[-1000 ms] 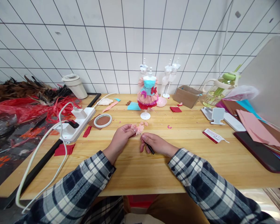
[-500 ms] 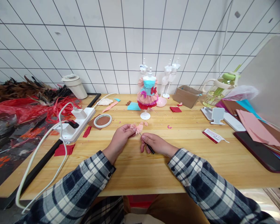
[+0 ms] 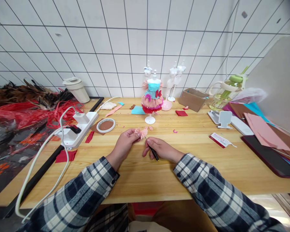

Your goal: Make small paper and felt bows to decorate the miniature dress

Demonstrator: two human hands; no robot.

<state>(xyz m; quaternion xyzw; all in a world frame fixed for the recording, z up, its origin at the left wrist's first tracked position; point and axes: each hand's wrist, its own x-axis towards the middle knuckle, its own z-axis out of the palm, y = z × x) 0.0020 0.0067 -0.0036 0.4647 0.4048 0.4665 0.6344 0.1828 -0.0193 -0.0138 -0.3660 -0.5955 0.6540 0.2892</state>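
Between the thumb and fingers of my left hand (image 3: 126, 142) is a small gathered piece of pink crepe paper (image 3: 143, 132), its edge fanned out in pleats. My right hand (image 3: 159, 147) grips a slim black-handled tool (image 3: 154, 153), and its thin tip points up at the paper's lower edge. Whether the tip touches the paper I cannot tell. A pink scrap (image 3: 150, 128) lies just beyond the piece. Behind both hands stands a small white dress form (image 3: 150, 120) wearing a blue bodice and a ruffled pink and red paper skirt.
A power strip (image 3: 72, 137) with cables and a tape roll (image 3: 106, 125) lie left. Further right are a cardboard box (image 3: 192, 100), a drink bottle (image 3: 228, 91), a phone stand (image 3: 224, 120) and pink paper sheets (image 3: 264, 132). More white dress forms (image 3: 176, 80) stand by the wall.
The black handle in my right hand has tilted slightly, and some of its fingers have shifted left. My left hand and the pink paper stay nearly still.
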